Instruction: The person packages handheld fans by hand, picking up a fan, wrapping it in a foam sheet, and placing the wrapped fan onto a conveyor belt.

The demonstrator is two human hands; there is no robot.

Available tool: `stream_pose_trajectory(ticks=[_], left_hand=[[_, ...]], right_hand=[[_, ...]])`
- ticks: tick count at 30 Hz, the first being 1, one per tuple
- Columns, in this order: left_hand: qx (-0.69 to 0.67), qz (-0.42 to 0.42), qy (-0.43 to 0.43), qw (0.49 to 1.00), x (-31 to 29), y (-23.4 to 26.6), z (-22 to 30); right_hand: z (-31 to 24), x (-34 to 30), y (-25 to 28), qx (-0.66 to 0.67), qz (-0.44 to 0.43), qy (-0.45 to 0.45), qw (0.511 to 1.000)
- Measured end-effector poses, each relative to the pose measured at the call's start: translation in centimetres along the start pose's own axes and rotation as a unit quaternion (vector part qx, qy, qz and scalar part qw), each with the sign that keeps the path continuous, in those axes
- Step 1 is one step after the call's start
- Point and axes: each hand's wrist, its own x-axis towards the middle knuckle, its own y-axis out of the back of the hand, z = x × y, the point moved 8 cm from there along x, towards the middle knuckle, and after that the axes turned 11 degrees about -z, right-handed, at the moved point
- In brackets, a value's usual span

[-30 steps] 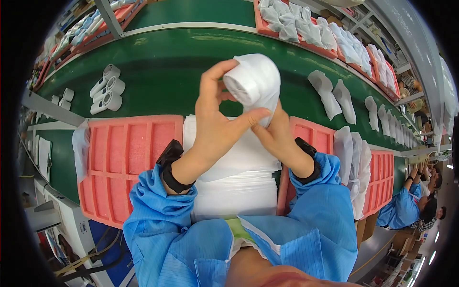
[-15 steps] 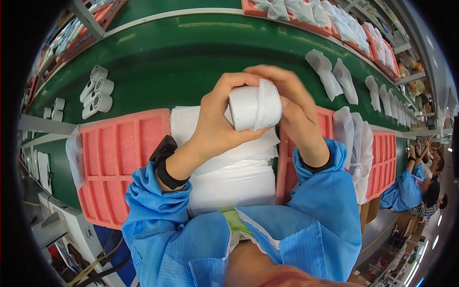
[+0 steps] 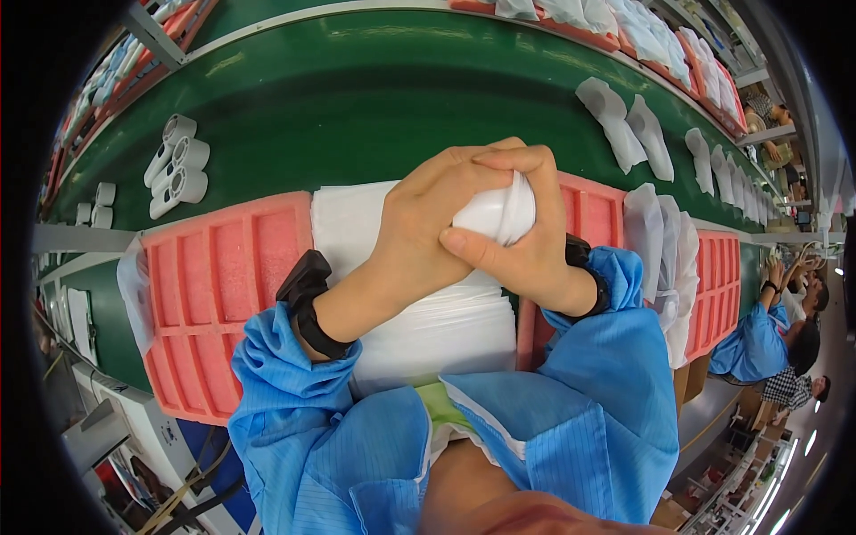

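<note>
Between my two hands, above the paper stack, is a white drum-headed device (image 3: 486, 214) with a thin white wrap creased around it. My left hand (image 3: 423, 214) closes over its left side, and the fingers reach across its far end. From the other side, my right hand (image 3: 535, 259) grips it, thumb pointing left across the near face and fingers bent over the top. The two hands touch and overlap, covering much of the device; any handle is hidden. Just beneath lies a stack of thin white sheets or sleeves (image 3: 437, 334).
Pink compartment trays (image 3: 227, 259) flank the stack, another tray (image 3: 593, 209) on the right. White wrapped pieces (image 3: 655, 245) hang over the right tray. On the green belt (image 3: 357, 98) lie unwrapped white devices (image 3: 183, 169) at left, wrapped ones (image 3: 615, 125) at right. A co-worker (image 3: 758, 334) is far right.
My hands have moved slightly nearer and closed together around the device. The right hand has come in from beside it and gripped it, covering more of its surface.
</note>
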Motion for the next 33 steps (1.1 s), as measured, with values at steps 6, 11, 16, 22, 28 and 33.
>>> stream_pose_trajectory(ticks=[6,11,16,22,28,33], left_hand=[[-0.004,-0.05,0.05,0.998,0.3,-0.1,-0.6],[-0.067,-0.048,0.09,0.993,0.6,-0.1,-1.4],[-0.033,-0.068,0.102,0.992,0.7,-0.2,-1.1],[0.006,-0.053,0.104,0.993,0.2,-0.3,-0.7],[0.011,-0.051,0.09,0.995,0.3,0.2,-0.5],[0.024,-0.022,0.068,0.997,0.3,0.1,-0.5]], right_hand=[[2.0,0.9,2.0,0.104,0.01,-0.095,0.99],[1.4,-0.2,8.8,0.006,0.177,-0.128,0.976],[-2.8,1.7,3.7,-0.245,0.001,0.041,0.969],[0.4,1.0,1.0,-0.049,-0.072,-0.011,0.996],[0.0,1.6,1.1,-0.034,-0.108,-0.019,0.993],[-0.3,1.4,1.0,-0.107,-0.077,0.022,0.991]])
